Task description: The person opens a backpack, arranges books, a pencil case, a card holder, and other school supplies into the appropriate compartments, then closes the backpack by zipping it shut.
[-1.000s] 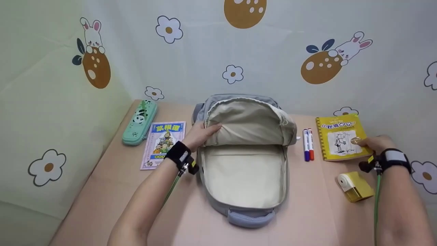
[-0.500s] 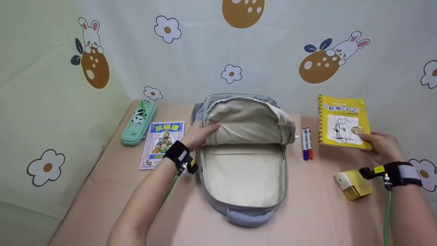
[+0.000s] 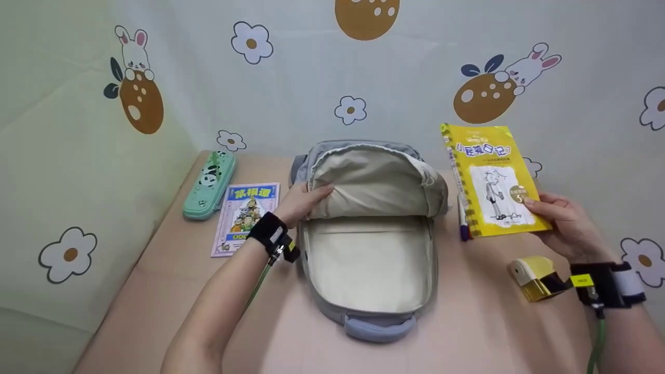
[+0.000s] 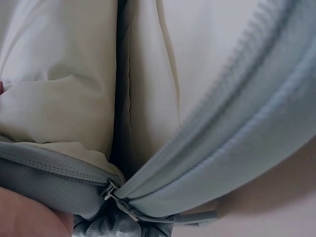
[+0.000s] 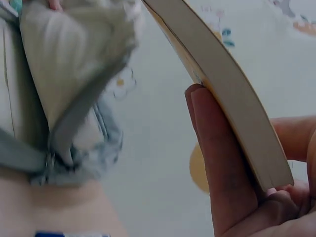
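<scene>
A: Head view first: the right hand (image 3: 563, 228) has the yellow book (image 3: 493, 182) lifted off the table (image 3: 478, 322), thumb on the cover, fingers underneath at the lower right corner. It hangs tilted in the air just right of the backpack (image 3: 371, 239).

B: And the left hand (image 3: 301, 202)?

A: Pinching the cream flap of that backpack, propping the mouth wide. Soft grey fabric, smooth pale lining, limp where nothing holds it. Around it lie a mint pencil case (image 3: 209, 185), a thin booklet (image 3: 245, 218), markers (image 3: 462, 223) half hidden by the book, and a boxy yellow sharpener (image 3: 535, 275).

B: Left wrist view?

A: Close on ribbed grey zipper tape (image 4: 232, 148) and slack lining; one fingertip (image 4: 29, 217) shows at the corner.

B: Right wrist?

A: The book's page edge (image 5: 222, 84), a thick stiff paperback block, clamped between the fingers (image 5: 212, 163) and thumb.

B: How will it handle?

A: Light, I'd say, rigid enough not to flop, but the glossy cover looks slippery. A corner grip may let it swing; holding nearer the spine's middle seems steadier.
</scene>
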Demonstrator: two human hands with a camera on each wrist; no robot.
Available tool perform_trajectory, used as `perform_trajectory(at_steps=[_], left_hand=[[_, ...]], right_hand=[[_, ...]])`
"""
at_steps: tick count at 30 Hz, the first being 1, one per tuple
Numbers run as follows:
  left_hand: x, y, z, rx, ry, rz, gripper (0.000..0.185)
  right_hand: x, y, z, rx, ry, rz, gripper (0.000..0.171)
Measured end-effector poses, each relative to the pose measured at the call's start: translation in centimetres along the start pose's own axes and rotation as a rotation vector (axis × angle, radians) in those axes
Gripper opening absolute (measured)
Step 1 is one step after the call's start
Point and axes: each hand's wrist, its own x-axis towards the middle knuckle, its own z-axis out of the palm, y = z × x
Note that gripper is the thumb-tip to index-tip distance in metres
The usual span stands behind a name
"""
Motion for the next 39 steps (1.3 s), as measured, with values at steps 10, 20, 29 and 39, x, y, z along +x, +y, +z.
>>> perform_trajectory(at_steps=[10,20,29,39], left_hand=[[0.0,0.3,-0.2,0.014,-0.03,0.002,0.038],[-0.2,0.9,-0.4,-0.023,-0.033,0.037,0.036],[-0.4,1.4,-0.6,-0.037,-0.071,0.03,0.038],[-0.4,1.7,-0.6,-0.039,-0.085,0.023,0.038]], right_hand=[[0.4,1.8,5.8,-0.2,-0.4,0.11,0.04],[2.7,8.6,7.5,-0.343,-0.496,0.376,0.03],[4.5,11.4,6.9,-0.256,-0.284,0.479,0.028],[7.3,12.7,8.8,-0.15,0.028,0.432,0.048]])
